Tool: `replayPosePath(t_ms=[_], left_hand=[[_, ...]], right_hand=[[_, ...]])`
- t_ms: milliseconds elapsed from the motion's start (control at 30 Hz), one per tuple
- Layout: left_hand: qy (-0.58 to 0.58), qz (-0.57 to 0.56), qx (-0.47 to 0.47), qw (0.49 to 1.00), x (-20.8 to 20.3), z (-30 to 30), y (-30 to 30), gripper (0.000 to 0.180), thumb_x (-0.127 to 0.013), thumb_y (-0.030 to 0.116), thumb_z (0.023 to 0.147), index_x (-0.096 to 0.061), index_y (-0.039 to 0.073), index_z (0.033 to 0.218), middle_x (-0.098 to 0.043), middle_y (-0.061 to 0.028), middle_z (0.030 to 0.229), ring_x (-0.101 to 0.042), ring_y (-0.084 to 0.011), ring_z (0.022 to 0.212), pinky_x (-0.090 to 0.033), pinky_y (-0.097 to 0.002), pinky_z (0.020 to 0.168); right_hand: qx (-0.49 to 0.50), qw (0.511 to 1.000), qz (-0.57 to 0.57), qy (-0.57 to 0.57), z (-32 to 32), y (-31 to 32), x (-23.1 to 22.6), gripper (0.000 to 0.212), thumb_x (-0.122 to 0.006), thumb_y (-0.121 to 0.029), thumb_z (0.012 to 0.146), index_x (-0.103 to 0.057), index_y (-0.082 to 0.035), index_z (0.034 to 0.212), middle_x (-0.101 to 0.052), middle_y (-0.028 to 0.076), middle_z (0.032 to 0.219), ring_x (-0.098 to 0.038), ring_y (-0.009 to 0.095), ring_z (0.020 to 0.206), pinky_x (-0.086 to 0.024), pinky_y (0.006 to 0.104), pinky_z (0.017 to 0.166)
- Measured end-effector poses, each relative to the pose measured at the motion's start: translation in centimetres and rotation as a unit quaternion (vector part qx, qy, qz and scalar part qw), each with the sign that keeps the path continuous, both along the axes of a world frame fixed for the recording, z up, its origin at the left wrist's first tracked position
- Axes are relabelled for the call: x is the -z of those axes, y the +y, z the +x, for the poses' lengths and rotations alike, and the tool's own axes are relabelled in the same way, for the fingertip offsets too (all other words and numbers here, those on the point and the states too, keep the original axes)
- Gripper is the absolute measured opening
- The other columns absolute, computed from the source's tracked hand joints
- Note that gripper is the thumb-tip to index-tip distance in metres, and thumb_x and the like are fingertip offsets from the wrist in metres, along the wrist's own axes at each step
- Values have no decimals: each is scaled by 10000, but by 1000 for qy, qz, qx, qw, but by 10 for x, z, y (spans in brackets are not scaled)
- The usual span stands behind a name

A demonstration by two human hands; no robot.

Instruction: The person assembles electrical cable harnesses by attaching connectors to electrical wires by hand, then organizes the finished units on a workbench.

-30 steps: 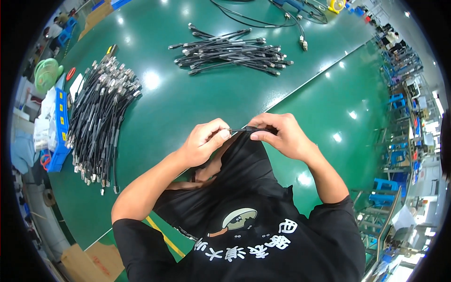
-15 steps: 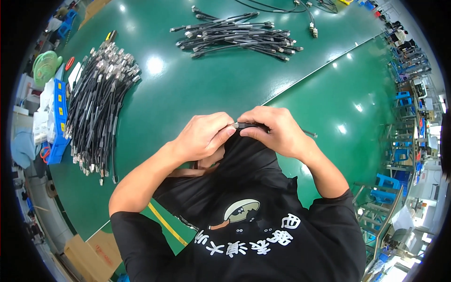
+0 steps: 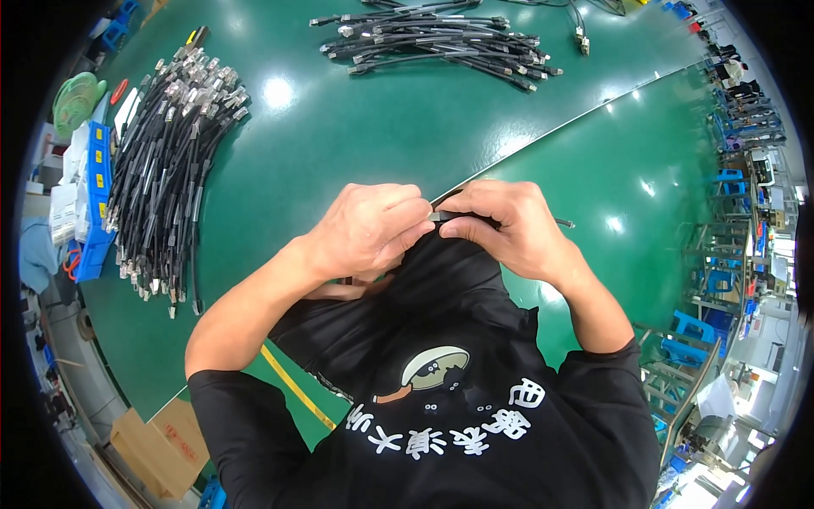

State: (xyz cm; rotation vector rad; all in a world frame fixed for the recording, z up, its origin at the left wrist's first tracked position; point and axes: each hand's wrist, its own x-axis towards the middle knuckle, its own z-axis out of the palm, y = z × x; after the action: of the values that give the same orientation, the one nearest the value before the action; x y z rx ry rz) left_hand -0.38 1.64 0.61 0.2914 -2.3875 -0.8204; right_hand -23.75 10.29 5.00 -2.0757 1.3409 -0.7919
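A short black network cable is held between my two hands, above my lap at the table's near side. My right hand closes round the cable just behind its plug, and the cable's other end sticks out past that hand on the right. Thumb and fingers of my left hand pinch at the silvery plug and cover most of it. Far to the left lies a large heap of similar black cables with clear plugs. Another bundle of black cables lies at the back.
The green table has a pale seam running diagonally across it. At the left edge stand a blue bin and a green fan. A cardboard box is at the lower left; blue stools stand to the right.
The view has shifted a little, so the table's things sit higher in the picture. My left fingers have moved further over the plug, hiding more of it. My right hand keeps its hold.
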Motion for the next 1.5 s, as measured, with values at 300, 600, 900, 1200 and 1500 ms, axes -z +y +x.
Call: replayPosePath(t_ms=[300,600,900,1200,1500], left_hand=[[24,40,13,999,8,-1,-1,198,-737,118,948,-576,45,861,-551,-101,771,-593,-351,687,-449,-464,568],[50,194,6,980,10,0,4,139,-709,142,994,-625,40,950,-622,-117,862,-568,-332,666,-475,-436,596],[-9,-109,-66,992,-3,-3,-5,156,-707,164,978,-601,50,965,-590,-121,789,-610,-326,704,-502,-443,595],[-4,-28,0,1000,-5,-1,-5,232,-716,132,948,-530,42,841,-536,-121,754,-604,-342,704,-490,-463,584],[-3,-95,22,995,-1,0,0,235,-742,90,848,-518,50,793,-512,-100,747,-575,-306,639,-491,-429,541]], right_hand=[[-23,996,-64,48,2,0,-3,270,-855,-99,833,-759,30,1050,-759,149,947,-705,354,780,-559,390,683],[-38,999,-11,-19,1,-10,-9,200,-815,-113,883,-744,0,1032,-719,138,868,-709,361,778,-558,423,676],[11,994,-75,81,1,-6,0,242,-796,-63,899,-717,0,1118,-665,157,871,-645,364,723,-520,421,643],[11,994,-104,10,7,3,18,224,-808,-76,876,-716,28,1051,-669,156,811,-655,385,713,-528,463,633],[19,995,-96,-17,7,5,10,246,-864,-79,818,-759,5,1024,-699,121,794,-653,307,642,-504,386,577]])
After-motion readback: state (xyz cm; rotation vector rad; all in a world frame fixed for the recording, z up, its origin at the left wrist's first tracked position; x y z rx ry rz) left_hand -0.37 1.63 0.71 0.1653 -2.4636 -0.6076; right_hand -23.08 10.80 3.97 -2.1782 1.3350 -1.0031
